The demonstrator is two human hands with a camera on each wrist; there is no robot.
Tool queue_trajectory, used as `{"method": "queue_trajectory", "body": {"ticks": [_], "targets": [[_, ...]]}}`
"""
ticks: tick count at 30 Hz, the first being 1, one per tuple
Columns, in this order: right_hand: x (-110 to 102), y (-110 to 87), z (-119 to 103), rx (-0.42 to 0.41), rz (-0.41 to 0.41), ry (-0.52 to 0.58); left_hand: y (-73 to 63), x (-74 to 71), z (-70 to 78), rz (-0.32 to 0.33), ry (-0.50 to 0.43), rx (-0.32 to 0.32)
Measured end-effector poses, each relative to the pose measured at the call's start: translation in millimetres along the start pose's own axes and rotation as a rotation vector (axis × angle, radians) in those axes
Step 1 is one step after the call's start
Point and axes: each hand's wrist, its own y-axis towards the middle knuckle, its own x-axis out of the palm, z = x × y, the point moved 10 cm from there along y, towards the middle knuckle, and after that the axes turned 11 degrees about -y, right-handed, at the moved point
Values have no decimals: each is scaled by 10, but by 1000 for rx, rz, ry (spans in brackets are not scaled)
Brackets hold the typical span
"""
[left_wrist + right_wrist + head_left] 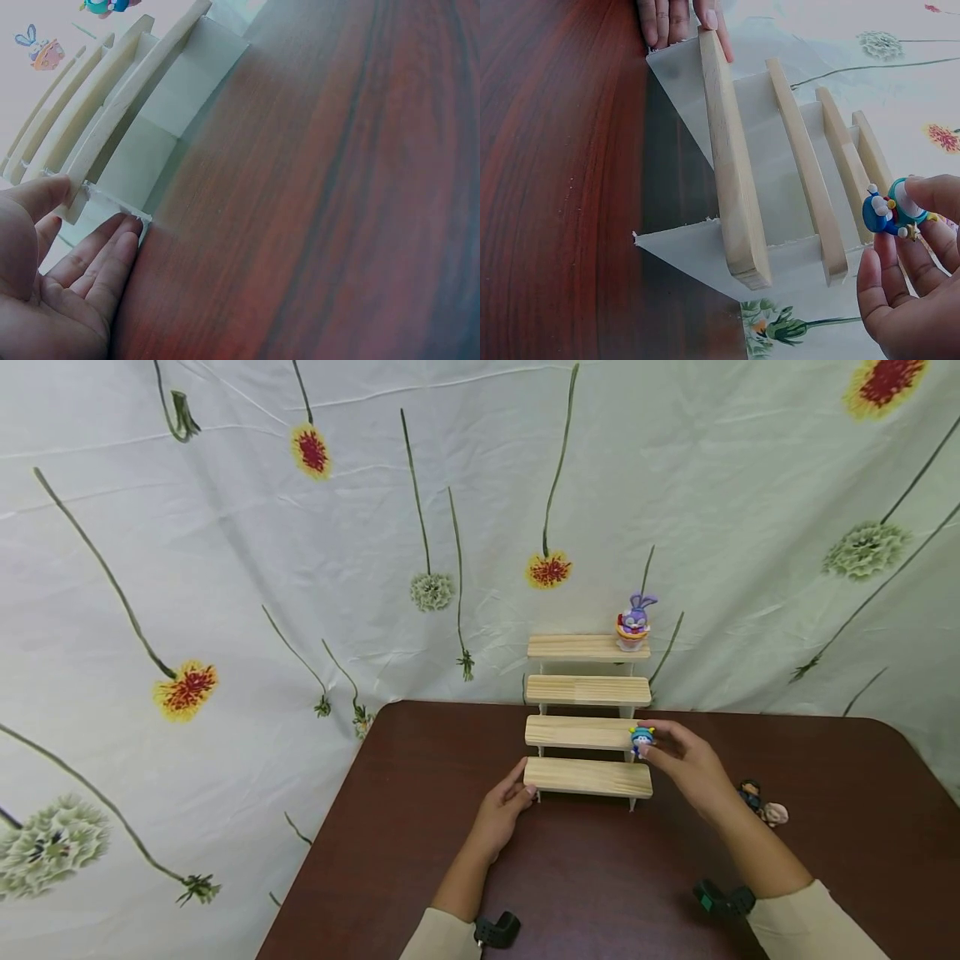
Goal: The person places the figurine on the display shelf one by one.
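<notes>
A four-step wooden display stand [588, 777] with pale supports stands at the table's back edge. My left hand [498, 816] holds the left end of its lowest plank; in the left wrist view its thumb [45, 196] lies on the plank end and the other fingers reach the pale support [120, 202]. Between the thumb and fingers of my right hand [693, 775] is a small blue figurine [641, 739] with yellow horns, close over the right end of the second step from the bottom. The right wrist view shows this figurine [891, 211] tilted sideways.
A purple rabbit figurine [633, 620] stands at the right end of the top step. Two small figures, one dark [750, 792] and one pale [774, 814], lie on the dark brown table [847, 860] beyond my right forearm. Flower-printed cloth [360, 527] hangs behind the table.
</notes>
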Motion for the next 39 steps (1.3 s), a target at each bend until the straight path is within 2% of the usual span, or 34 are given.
{"method": "queue_trajectory", "body": {"ticks": [13, 39], "targets": [[51, 123, -59, -17, 7, -20, -1, -8, -1, 6, 12, 10], [89, 350, -236, -9, 20, 42, -15, 8, 24, -11, 23, 14]]}}
